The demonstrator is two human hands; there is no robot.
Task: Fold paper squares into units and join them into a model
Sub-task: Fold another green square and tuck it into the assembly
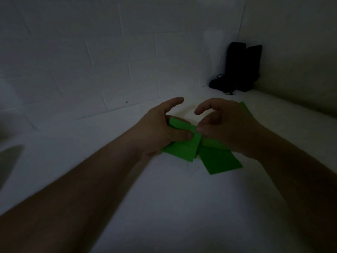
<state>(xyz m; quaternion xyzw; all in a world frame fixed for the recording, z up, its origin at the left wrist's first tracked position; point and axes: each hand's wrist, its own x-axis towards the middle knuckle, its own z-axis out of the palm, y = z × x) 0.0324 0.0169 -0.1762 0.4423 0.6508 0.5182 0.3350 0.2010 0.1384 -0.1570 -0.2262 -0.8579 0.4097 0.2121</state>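
Dim white brick wall (91,57) behind a white table (173,207), dark objects (238,68) cornered.

Paper units (184,148) on table (182,207), between hands.

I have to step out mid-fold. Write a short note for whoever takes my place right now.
Left hand: thumb and fingers pinch a folded green paper piece just above the white table.
Right hand: thumb pinches the same piece at the middle, index finger raised.
More green paper lies flat under it; a corner shows behind the right hand.
Done: some folding.
Left: finish the units and join them; no joined model shows yet.
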